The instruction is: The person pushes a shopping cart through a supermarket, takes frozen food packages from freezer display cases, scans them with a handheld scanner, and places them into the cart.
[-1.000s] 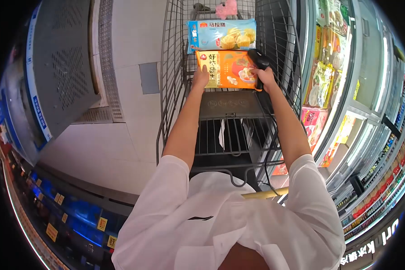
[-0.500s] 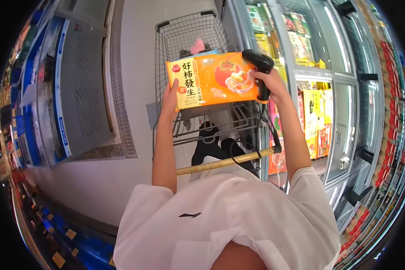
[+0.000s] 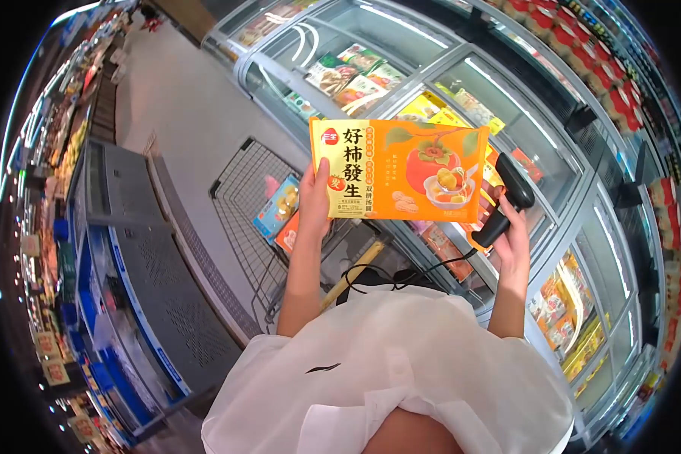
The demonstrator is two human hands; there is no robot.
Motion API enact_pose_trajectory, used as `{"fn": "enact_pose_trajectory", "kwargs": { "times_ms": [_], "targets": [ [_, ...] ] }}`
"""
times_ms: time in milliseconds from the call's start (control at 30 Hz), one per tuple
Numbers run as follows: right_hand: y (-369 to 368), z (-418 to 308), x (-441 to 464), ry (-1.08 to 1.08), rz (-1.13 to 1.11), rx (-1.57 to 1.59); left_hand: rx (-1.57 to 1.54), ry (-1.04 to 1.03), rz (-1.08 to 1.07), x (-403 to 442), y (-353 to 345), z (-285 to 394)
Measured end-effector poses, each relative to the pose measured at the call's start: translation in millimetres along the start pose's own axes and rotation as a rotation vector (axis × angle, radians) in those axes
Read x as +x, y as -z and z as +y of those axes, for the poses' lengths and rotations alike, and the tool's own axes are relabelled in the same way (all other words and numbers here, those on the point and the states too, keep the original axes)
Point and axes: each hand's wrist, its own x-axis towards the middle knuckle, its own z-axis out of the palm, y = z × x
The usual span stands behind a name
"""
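Note:
An orange and yellow packet of tangyuan [image 3: 408, 170], printed with a persimmon and a bowl, is held up in front of my chest with its front towards me. My left hand [image 3: 314, 197] is closed on its left edge, thumb over the front. At its right edge, my right hand [image 3: 513, 231] grips a black handheld scanner [image 3: 505, 200]. Some right-hand fingers sit close to the packet's edge; whether they hold it too, I cannot tell. The scanner's black cable [image 3: 431, 268] runs down towards my waist.
A wire shopping cart [image 3: 238, 189] with a wooden handle bar [image 3: 356, 272] stands ahead to the left, a blue packet [image 3: 276, 208] in it. Glass-topped freezers [image 3: 401, 45] line the right. A grey perforated panel [image 3: 174, 295] and blue shelving are on the left.
My view has turned right, so the cart now appears further left and more freezers show ahead. Both hands still hold up the packet and scanner, now further right in view.

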Motion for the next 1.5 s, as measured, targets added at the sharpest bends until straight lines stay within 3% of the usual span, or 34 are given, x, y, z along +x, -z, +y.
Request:
{"fn": "enact_pose_trajectory", "kwargs": {
  "times_ms": [167, 267, 367, 500, 700, 1000, 1433, 1500],
  "targets": [
    [20.2, -27.6, -32.8, 0.19, 0.384, -0.03, 0.068, 0.055, -0.203, 23.0, -101.9, -13.0],
    [51.8, -39.8, -51.0, 0.421, 0.418, -0.171, 0.085, 0.044, -0.362, 15.9, -156.8, -21.3],
    [52.6, -49.6, -46.8, 0.516, 0.571, -0.154, 0.127, 0.043, -0.474, 38.4, -187.5, -22.0],
    [54.6, -96.3, -44.6, 0.656, 0.626, -0.026, 0.212, -0.063, -0.521, 45.7, -241.8, -16.7],
    [-2.1, -175.4, -33.1, 1.016, 0.53, -0.076, 0.074, -0.216, -0.679, 52.8, -305.1, 69.7],
    [-49.3, -196.1, -32.5, 1.103, 0.442, -0.089, 0.092, -0.444, -0.727, 44.7, -302.2, 141.2],
    [-60.0, -188.1, -33.3, 1.043, 0.41, -0.057, 0.013, -0.455, -0.662, 43.4, -288.6, 131.2],
    [-68.1, -183.4, -36.2, 1.139, 0.498, -0.184, 0.088, -0.52, -0.596, 55.2, -291.7, 124.6]
  ]
}}
